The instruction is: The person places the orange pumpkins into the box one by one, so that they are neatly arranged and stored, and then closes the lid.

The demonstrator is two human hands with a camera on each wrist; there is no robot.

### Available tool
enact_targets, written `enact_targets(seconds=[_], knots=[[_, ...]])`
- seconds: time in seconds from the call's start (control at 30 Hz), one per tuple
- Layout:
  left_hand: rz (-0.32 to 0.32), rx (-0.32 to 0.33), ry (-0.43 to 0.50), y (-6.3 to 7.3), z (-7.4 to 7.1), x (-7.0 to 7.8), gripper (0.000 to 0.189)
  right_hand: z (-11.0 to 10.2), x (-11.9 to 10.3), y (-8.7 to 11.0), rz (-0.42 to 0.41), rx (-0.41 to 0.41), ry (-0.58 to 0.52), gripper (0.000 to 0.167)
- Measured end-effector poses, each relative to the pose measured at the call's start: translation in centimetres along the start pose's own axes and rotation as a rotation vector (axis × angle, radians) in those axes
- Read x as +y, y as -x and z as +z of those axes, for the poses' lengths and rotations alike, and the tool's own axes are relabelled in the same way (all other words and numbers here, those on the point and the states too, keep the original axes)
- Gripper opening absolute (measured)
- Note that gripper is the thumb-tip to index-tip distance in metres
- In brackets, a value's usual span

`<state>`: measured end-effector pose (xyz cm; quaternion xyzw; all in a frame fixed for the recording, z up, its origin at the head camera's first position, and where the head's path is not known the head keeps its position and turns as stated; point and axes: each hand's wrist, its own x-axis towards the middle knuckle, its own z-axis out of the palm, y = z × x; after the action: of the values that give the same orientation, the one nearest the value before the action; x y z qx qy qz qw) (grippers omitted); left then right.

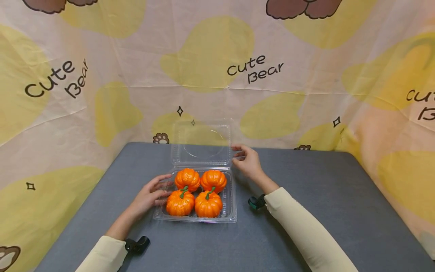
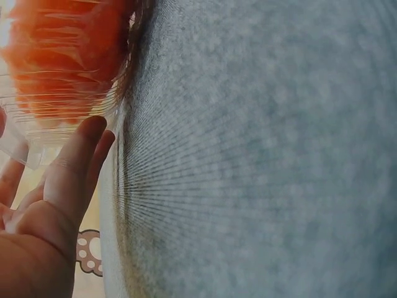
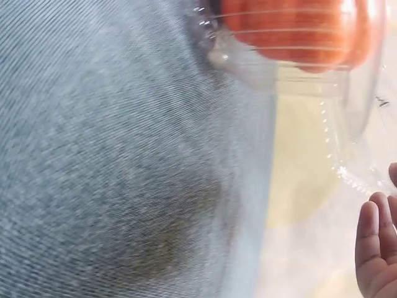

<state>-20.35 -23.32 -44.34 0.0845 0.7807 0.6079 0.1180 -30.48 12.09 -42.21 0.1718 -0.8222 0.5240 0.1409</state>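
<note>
A clear plastic clamshell box (image 1: 229, 219) sits on the table with its lid (image 1: 204, 153) raised upright at the back. Several small orange toy pumpkins (image 1: 209, 204) with green stems fill its base in two rows. My left hand (image 1: 148, 197) is at the box's left side, its fingers fairly straight and spread along the wall. In the left wrist view the fingertips (image 2: 93, 126) lie right at the ribbed wall. My right hand (image 1: 249, 162) is at the lid's right edge; in the right wrist view its extended fingers (image 3: 368, 221) reach the lid's rim.
The grey cloth-covered table (image 1: 306, 189) extends to both sides of the box. Behind it hangs a printed curtain (image 1: 210, 53) with yellow patches and lettering. A dark wrist camera (image 1: 137, 245) is strapped on the left wrist, another camera (image 1: 256, 202) on the right.
</note>
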Motion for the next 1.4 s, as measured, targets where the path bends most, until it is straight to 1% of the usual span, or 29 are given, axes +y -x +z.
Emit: enact_targets(seconds=[0.17,0.3,0.4,0.57,0.73,0.87,0.97,1.03,1.2,1.4], knots=[[-0.005,0.025,-0.007,0.0,0.1,0.2,0.053,-0.2,-1.2,0.0,0.016,-0.004,-0.028,0.049],[-0.005,0.033,-0.012,0.1,0.2,0.3,0.053,-0.3,-1.9,0.1,0.041,-0.013,-0.046,0.057],[-0.001,0.034,-0.007,0.1,0.2,0.3,0.053,-0.3,-2.4,0.1,0.06,-0.018,-0.059,0.058],[0.008,0.035,-0.003,0.3,0.2,0.2,0.053,-0.4,-3.0,0.4,0.084,-0.039,-0.099,0.056],[0.026,0.033,-0.003,0.4,0.2,0.1,0.053,-0.6,-3.6,0.8,0.084,-0.051,-0.147,0.055],[0.043,0.034,0.022,0.4,0.4,0.1,0.056,-1.2,-5.4,1.6,0.071,-0.063,-0.167,0.053],[0.051,0.031,0.047,0.4,0.5,0.2,0.06,-1.8,-6.6,2.4,0.057,-0.064,-0.147,0.048],[0.05,0.034,0.056,0.5,0.5,0.3,0.061,-2.1,-7.1,2.8,0.053,-0.064,-0.146,0.044],[0.062,0.031,0.082,0.7,0.6,0.6,0.06,-2.5,-7.0,3.7,0.038,-0.065,-0.154,0.034],[0.081,0.013,0.138,1.1,0.7,0.9,0.053,-2.1,-4.3,4.4,0.03,-0.064,-0.169,0.027]])
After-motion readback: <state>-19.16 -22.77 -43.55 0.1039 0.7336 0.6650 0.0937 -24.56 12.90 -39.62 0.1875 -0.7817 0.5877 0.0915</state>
